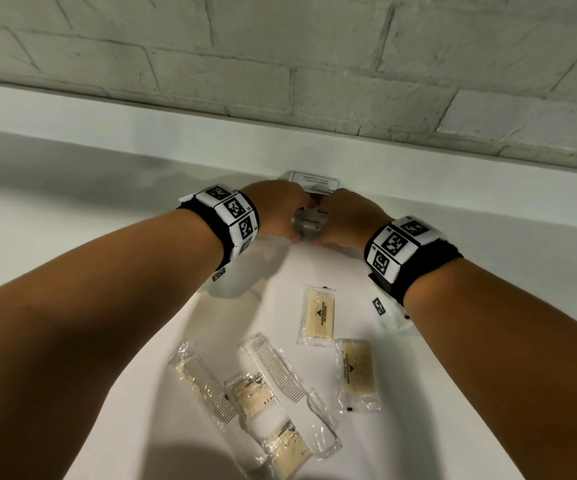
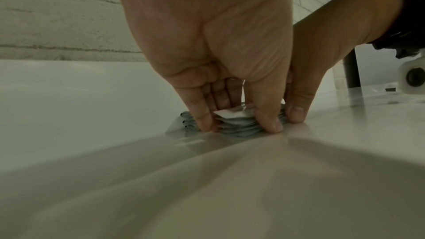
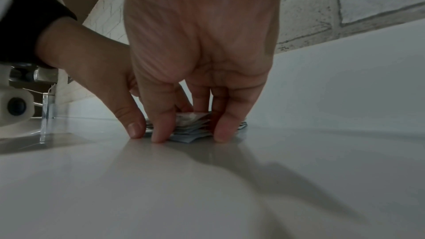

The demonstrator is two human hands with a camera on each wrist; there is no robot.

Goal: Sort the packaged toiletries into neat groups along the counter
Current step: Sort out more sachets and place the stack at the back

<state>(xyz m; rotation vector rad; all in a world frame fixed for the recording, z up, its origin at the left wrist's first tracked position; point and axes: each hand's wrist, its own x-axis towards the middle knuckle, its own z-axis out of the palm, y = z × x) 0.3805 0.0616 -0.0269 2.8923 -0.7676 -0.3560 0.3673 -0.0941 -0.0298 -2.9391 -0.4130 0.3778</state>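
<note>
A small stack of silver sachets (image 1: pixel 309 224), the top one marked toothpaste, lies at the back of the white counter (image 1: pixel 72 209). My left hand (image 1: pixel 280 213) grips its left side and my right hand (image 1: pixel 344 220) grips its right side. In the left wrist view the left fingers (image 2: pixel 202 115) and thumb straddle the stack (image 2: pixel 236 126), fingertips on the counter. The right wrist view shows my right hand (image 3: pixel 190 134) pinching the stack (image 3: pixel 192 126) the same way. A shampoo-with-conditioner sachet (image 1: pixel 314 181) lies just behind, against the ledge.
Nearer me lie two wrapped combs (image 1: pixel 207 389) (image 1: pixel 276 368) and several clear packets with pale yellow contents (image 1: pixel 318 317) (image 1: pixel 358 372) (image 1: pixel 252 396). A raised white ledge (image 1: pixel 141 129) and a brick wall (image 1: pixel 280 64) close the back. A chrome fitting (image 3: pixel 46 115) stands to the left.
</note>
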